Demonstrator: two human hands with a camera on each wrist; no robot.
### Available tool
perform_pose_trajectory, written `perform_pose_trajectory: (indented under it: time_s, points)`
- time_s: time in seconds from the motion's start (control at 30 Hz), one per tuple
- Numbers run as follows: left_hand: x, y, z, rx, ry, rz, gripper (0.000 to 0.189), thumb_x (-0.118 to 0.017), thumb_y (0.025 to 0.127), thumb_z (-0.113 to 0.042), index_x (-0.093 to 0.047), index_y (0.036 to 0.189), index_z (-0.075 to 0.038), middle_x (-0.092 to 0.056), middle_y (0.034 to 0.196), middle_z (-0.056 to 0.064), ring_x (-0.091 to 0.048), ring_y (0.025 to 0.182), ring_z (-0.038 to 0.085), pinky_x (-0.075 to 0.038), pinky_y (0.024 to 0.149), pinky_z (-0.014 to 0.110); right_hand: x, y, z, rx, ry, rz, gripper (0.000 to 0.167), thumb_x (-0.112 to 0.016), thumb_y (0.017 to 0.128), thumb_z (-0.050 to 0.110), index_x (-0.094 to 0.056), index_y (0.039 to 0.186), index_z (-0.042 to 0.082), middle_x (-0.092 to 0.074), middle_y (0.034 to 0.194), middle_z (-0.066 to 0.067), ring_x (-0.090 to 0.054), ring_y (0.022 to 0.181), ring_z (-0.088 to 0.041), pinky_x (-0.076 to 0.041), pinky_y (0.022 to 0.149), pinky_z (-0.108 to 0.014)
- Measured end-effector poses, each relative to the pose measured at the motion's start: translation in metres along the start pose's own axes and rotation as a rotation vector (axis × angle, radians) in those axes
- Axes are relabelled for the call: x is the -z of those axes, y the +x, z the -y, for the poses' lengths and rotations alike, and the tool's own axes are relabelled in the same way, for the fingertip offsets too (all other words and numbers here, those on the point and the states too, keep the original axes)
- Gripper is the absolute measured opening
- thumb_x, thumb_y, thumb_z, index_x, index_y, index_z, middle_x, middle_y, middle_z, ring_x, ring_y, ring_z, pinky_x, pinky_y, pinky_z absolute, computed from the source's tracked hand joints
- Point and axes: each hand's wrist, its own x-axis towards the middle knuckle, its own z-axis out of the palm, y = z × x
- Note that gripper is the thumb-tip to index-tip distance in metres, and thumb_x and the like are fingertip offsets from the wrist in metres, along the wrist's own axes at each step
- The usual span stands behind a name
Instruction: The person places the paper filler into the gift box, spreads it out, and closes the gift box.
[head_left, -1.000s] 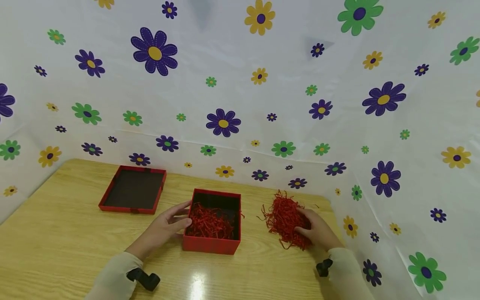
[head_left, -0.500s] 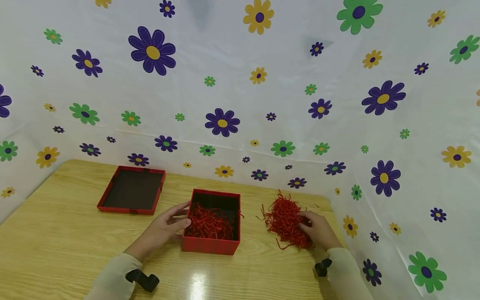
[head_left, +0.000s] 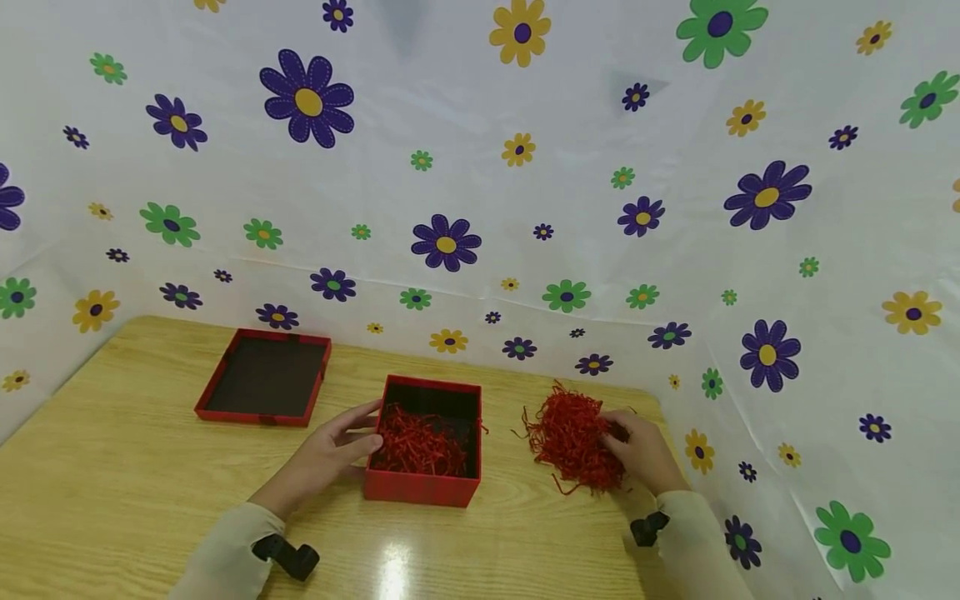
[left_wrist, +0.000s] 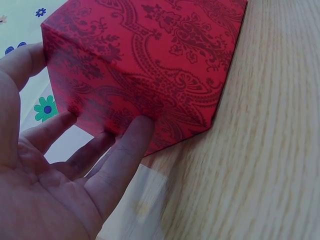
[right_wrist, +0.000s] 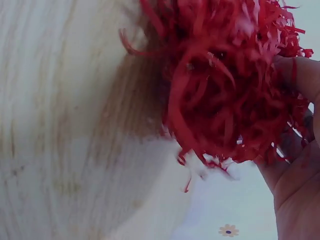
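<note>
A square red box with a dark inside stands mid-table. Red shredded paper lies in its left and front part. My left hand is at the box's left side, and in the left wrist view its fingertips touch the patterned red wall. To the right of the box sits a loose pile of red shredded paper. My right hand is at the pile's right edge, its thumb and fingers curled around shreds. In the right wrist view the pile partly hides these fingers.
A shallow red lid with a dark inside lies at the back left of the wooden table. Behind and to the right, a white flower-print sheet borders the table. Stray shreds poke out around the pile.
My right hand has shifted slightly right and back along the pile's edge, with its fingers more gathered at the shreds. The left hand and the box stay in place.
</note>
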Motion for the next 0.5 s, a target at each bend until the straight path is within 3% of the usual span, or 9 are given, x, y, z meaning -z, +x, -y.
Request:
perform_pose_trajectory:
  time_s: [0.27,0.5]
  points:
    - [0.000,-0.001,-0.002,0.009,0.001,0.003,0.068,-0.066,0.103,-0.031,-0.035,0.163,-0.022,-0.036,0.158,0.023,-0.046,0.139,0.044,-0.059,0.092,0.047,0.008,0.003,0.011,0.011,0.001,-0.035,0.024,-0.071,0.097,0.005,-0.072,0.122,0.005,-0.073,0.117,-0.013,-0.068,0.105,-0.031,-0.056,0.091,-0.053]
    - [-0.001,-0.003,-0.005,0.013,-0.011,0.006,0.068,-0.065,0.104,-0.031,-0.033,0.163,-0.021,-0.036,0.158,0.023,-0.048,0.138,0.043,-0.060,0.090,0.045,0.019,0.006,0.026,0.048,0.011,-0.048,0.025,-0.072,0.097,0.004,-0.073,0.121,0.006,-0.073,0.111,-0.009,-0.066,0.094,-0.021,-0.058,0.082,-0.041]
